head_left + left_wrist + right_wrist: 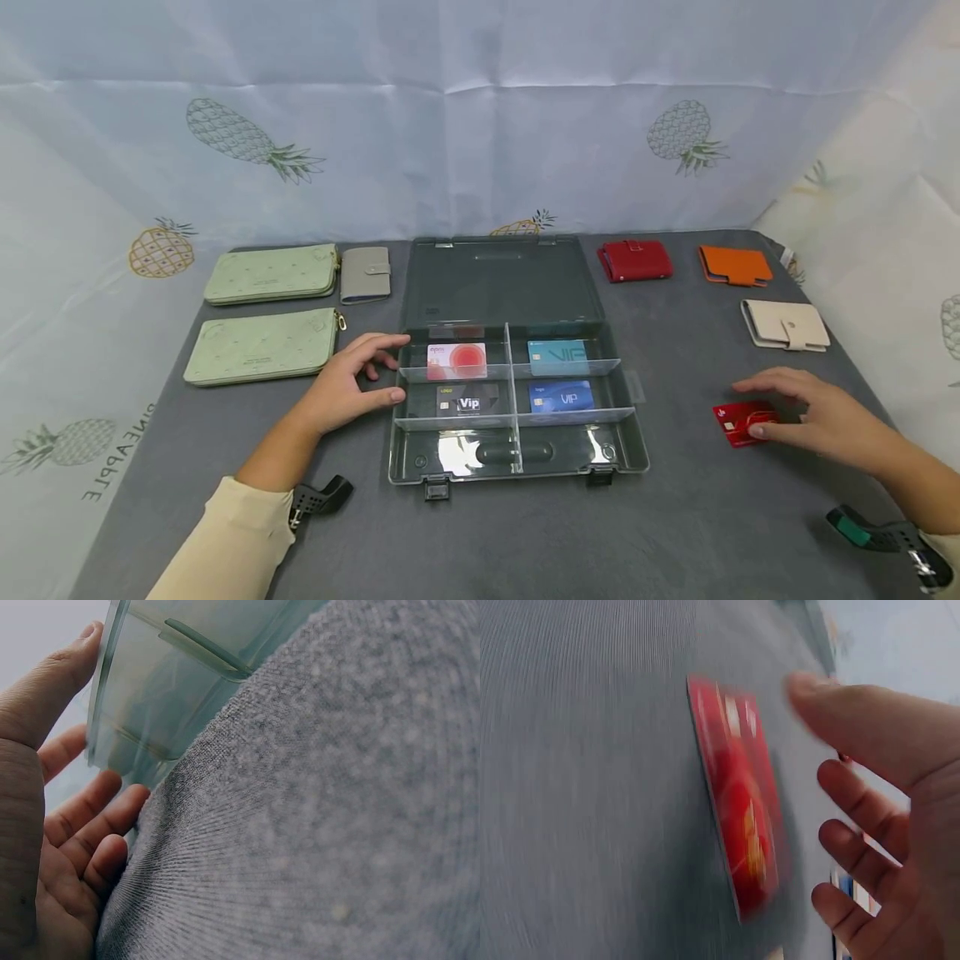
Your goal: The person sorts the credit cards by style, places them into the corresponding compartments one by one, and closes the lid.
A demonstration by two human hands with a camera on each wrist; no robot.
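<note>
My left hand (348, 385) touches the left side of a translucent grey divided box (551, 475), thumb and forefinger spread along its edge. Its lid (502, 287) lies folded back. Inside are a pink card (444, 360), a teal VIP card (557, 352), a black Vip card (450, 402) and a blue VIP card (546, 397); the front compartments hold no card. To the right, a red card (735, 419) lies on the grey table. Over its right end hovers my right hand (821, 415), thumb and fingers parted; the right wrist view shows a gap between them and the card (739, 810).
Two pale green zip wallets (262, 346) and a grey card holder (365, 275) lie left of the box. At the right are a red wallet (637, 260), an orange one (737, 265) and a cream one (786, 325). A pineapple-print cloth (480, 167) hangs behind the table.
</note>
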